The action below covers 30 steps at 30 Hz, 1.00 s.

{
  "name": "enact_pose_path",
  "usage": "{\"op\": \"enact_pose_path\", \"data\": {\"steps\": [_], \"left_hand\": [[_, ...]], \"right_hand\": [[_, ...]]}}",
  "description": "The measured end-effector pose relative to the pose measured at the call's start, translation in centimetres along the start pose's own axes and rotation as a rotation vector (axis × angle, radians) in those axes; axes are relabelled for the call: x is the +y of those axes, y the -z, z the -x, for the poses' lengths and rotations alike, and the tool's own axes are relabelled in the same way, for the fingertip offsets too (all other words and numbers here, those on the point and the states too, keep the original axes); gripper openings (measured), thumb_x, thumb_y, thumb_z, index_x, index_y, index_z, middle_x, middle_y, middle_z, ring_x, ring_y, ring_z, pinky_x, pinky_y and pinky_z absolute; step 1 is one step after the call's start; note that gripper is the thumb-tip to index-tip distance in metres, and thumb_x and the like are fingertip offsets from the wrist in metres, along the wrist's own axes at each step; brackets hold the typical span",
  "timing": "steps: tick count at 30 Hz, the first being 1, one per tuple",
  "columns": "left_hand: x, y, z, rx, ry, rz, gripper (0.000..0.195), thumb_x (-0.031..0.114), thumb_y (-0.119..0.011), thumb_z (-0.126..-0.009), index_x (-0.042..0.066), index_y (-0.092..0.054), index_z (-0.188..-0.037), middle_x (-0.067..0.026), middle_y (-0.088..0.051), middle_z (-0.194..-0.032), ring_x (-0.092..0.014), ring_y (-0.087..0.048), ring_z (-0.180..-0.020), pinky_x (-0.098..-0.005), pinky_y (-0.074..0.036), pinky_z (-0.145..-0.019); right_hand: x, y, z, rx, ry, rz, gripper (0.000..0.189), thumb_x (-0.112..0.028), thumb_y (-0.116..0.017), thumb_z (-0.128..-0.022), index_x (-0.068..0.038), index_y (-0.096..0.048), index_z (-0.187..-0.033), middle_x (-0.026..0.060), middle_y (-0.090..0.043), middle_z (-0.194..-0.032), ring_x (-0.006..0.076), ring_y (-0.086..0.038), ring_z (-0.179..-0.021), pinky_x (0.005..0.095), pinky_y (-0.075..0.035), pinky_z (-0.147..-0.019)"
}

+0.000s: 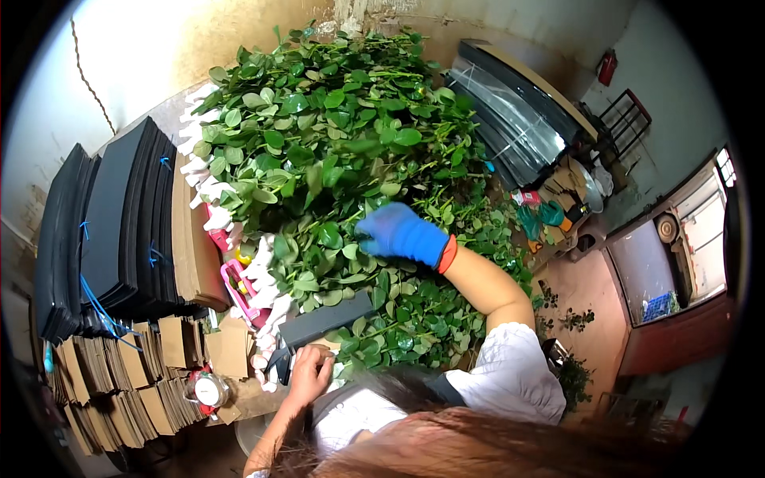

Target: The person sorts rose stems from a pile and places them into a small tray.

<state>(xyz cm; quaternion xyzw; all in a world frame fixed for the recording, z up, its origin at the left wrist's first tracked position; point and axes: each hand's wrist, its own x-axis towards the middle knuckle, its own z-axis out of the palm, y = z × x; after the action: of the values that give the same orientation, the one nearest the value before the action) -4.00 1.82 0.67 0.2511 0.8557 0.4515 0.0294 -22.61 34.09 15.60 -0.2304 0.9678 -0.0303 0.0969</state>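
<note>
A blue glove with an orange cuff covers my right hand [399,234], which is down among leafy green stems [334,233]. Its fingers are curled and blurred, and leaves hide whether they grip a stem. My bare left hand [311,371] is low at the table's near side, fingers bent. Right beside it is a black and silver tool [281,364], perhaps a stapler; whether I hold it is unclear. Just beyond lies a dark grey strip of board [327,318], partly under leaves. White-wrapped flower heads [263,269] line the left ends of the stems.
Stacks of black board [122,221] and brown cardboard [194,239] stand left, above folded cardboard pieces [107,367]. A pink plastic holder [239,290] lies near the wrapped heads. A lidded jar [209,391] sits front left. Plastic-wrapped dark sheets [508,113] lie back right.
</note>
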Motion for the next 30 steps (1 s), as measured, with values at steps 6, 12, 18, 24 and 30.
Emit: {"op": "enact_pose_path", "data": {"steps": [6, 12, 18, 24, 30], "left_hand": [[0.5, 0.0, -0.2, 0.003, 0.012, 0.008, 0.011, 0.006, -0.072, -0.085, 0.003, -0.064, -0.093, -0.0135, -0.065, -0.099, -0.036, -0.058, -0.094, -0.0426, -0.048, -0.084], [1.0, -0.4, -0.6, -0.01, 0.037, 0.028, 0.01, 0.006, -0.071, -0.086, 0.005, -0.064, -0.093, -0.0123, -0.066, -0.102, -0.035, -0.059, -0.096, -0.0418, -0.048, -0.086], [0.1, -0.1, 0.5, -0.004, 0.053, 0.001, 0.011, 0.006, -0.071, -0.086, 0.004, -0.066, -0.096, -0.0125, -0.067, -0.104, -0.035, -0.06, -0.099, -0.0417, -0.049, -0.086], [1.0, 0.3, -0.7, -0.045, 0.071, 0.003, 0.009, 0.007, -0.073, -0.085, 0.005, -0.069, -0.093, -0.0119, -0.068, -0.1, -0.035, -0.061, -0.096, -0.0417, -0.05, -0.086], [1.2, 0.5, -0.5, -0.029, 0.078, -0.012, 0.01, 0.007, -0.073, -0.085, 0.004, -0.069, -0.093, -0.0123, -0.068, -0.101, -0.035, -0.061, -0.095, -0.0416, -0.05, -0.085]], "right_hand": [[-0.3, 0.6, -1.6, 0.353, -0.006, 0.415, 0.016, -0.021, -0.067, -0.088, -0.015, -0.068, -0.103, 0.0075, -0.071, -0.1, 0.0278, -0.071, -0.092, 0.0408, -0.054, -0.076], [1.0, -14.2, -3.5, 0.071, -0.369, 0.389, 0.028, -0.02, -0.065, -0.087, -0.008, -0.067, -0.113, 0.0095, -0.067, -0.11, 0.0267, -0.066, -0.105, 0.0432, -0.051, -0.086], [-1.9, -4.2, 2.8, 0.198, -0.17, -0.08, 0.021, -0.022, -0.063, -0.084, -0.017, -0.066, -0.104, 0.0106, -0.066, -0.087, 0.0329, -0.067, -0.087, 0.0475, -0.054, -0.076], [7.6, -6.3, -3.4, 0.437, -0.236, 0.254, 0.021, -0.02, -0.065, -0.088, -0.014, -0.067, -0.108, 0.0076, -0.069, -0.095, 0.0289, -0.068, -0.097, 0.0467, -0.051, -0.09], [9.6, -6.1, -5.7, 0.333, -0.211, 0.27, 0.021, -0.025, -0.066, -0.085, -0.013, -0.069, -0.102, 0.0065, -0.068, -0.108, 0.0262, -0.063, -0.11, 0.0446, -0.044, -0.099]]}}
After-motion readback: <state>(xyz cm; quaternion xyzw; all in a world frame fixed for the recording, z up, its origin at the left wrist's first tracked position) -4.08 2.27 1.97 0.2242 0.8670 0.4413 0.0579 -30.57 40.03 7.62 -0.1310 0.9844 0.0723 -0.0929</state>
